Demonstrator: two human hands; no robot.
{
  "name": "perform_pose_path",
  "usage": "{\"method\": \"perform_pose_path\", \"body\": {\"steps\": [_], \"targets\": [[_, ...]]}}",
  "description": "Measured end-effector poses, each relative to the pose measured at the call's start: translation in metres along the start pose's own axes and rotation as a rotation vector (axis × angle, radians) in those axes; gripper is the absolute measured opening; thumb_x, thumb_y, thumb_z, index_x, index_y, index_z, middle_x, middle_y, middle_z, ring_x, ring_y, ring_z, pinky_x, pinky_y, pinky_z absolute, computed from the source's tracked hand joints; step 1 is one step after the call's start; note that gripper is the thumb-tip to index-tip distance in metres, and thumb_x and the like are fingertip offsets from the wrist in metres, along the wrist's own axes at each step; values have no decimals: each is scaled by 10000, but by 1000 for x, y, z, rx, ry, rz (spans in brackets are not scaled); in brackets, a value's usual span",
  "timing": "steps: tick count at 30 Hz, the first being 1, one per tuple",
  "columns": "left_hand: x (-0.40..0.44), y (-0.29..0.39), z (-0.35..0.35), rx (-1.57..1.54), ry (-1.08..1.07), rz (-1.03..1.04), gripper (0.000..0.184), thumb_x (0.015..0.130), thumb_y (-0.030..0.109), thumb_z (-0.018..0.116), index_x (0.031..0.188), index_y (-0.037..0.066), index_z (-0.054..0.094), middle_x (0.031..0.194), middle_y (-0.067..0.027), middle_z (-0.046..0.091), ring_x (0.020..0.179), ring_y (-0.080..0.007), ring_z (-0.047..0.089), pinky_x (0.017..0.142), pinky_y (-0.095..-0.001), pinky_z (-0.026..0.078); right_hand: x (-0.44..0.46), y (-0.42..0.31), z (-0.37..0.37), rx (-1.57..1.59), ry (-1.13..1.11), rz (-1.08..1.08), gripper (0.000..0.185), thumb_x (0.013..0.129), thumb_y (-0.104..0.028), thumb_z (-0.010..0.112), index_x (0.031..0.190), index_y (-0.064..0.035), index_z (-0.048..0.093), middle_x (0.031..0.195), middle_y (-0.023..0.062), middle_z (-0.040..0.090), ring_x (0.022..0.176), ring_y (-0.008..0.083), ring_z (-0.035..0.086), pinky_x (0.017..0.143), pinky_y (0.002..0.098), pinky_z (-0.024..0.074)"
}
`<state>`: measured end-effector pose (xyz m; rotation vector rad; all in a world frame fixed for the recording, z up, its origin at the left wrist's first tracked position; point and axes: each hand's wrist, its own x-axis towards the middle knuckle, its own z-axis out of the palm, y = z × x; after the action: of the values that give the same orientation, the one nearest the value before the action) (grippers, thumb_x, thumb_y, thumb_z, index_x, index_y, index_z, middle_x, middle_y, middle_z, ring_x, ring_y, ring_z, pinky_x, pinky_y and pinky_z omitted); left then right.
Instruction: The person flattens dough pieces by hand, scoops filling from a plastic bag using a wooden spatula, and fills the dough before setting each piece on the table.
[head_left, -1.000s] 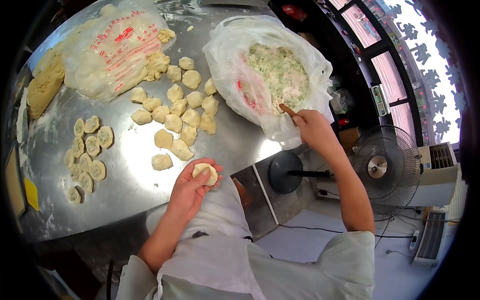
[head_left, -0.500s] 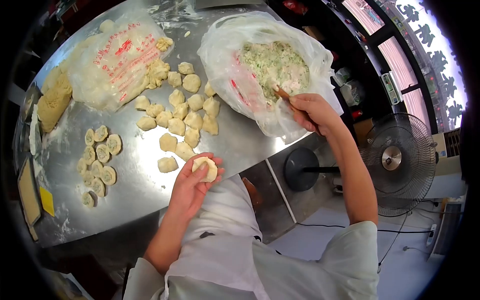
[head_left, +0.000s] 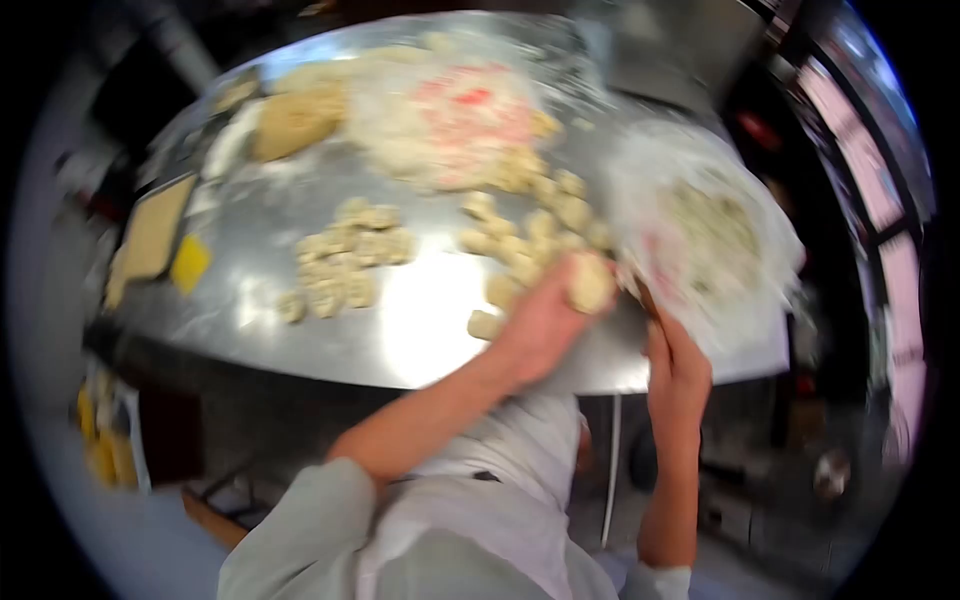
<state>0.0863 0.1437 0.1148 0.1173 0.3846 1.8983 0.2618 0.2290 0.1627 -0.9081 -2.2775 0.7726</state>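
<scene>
Motion blurs the view. My left hand (head_left: 545,315) holds a round dough wrapper (head_left: 590,282) above the table's front part, by the loose dough pieces (head_left: 540,235). My right hand (head_left: 678,362) is closed round a brown stick-like tool (head_left: 648,298), its tip close to the wrapper with a pale lump on it. Just beyond my right hand lies the white plastic bag (head_left: 640,170), open around a green and pale filling (head_left: 715,235). Left of the dough pieces sits a group of filled dough rounds (head_left: 350,255).
A clear plastic bag with red print (head_left: 400,130) covers dough at the back of the metal table (head_left: 260,335). A large dough lump (head_left: 298,122), a yellow card (head_left: 190,263) and a tray (head_left: 158,230) are at the left.
The view has swung left. My right hand has left the filling with the tool and come close to my left hand, which has risen over the table with the wrapper.
</scene>
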Motion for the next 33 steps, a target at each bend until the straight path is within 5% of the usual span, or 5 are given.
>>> {"method": "perform_pose_path", "body": {"steps": [5,13,20,26,33], "targets": [[1,0,-34,86,147,135,268,1118,297,461,1297,112,537,1219,-19,583,1154,-123,560,1044,-345,471,-25,-16,75,-160,14,-198,451,961,29,577,1410,-16,587,1040,195,642,881,370,639,761,427,519],[-40,34,-42,39,394,214,342,1090,245,521,1387,78,491,1276,-91,594,1157,-225,616,999,-388,526,-43,-57,112,-216,-135,-319,539,931,53,566,1463,-29,538,986,181,605,842,386,615,719,455,503],[-54,56,-77,22,193,383,301,1019,76,556,1317,33,553,1199,-112,667,1157,-251,644,1039,-386,531,-43,-65,104,56,-241,-311,467,921,90,580,1377,-8,599,882,208,589,783,407,591,701,426,485],[-79,79,-68,-135,171,263,420,1071,139,508,1464,7,438,1395,-192,542,1296,-310,546,1158,-446,440,-45,-58,101,499,-394,241,410,1008,-19,589,1417,-23,600,899,27,648,734,97,519,658,278,462],[-77,75,-76,-12,232,321,439,1091,192,496,1482,5,421,1418,-184,513,1313,-307,532,1187,-442,402,-65,-57,142,500,-359,175,406,1022,-33,580,1428,-35,595,960,29,653,767,112,552,706,250,458]]}}
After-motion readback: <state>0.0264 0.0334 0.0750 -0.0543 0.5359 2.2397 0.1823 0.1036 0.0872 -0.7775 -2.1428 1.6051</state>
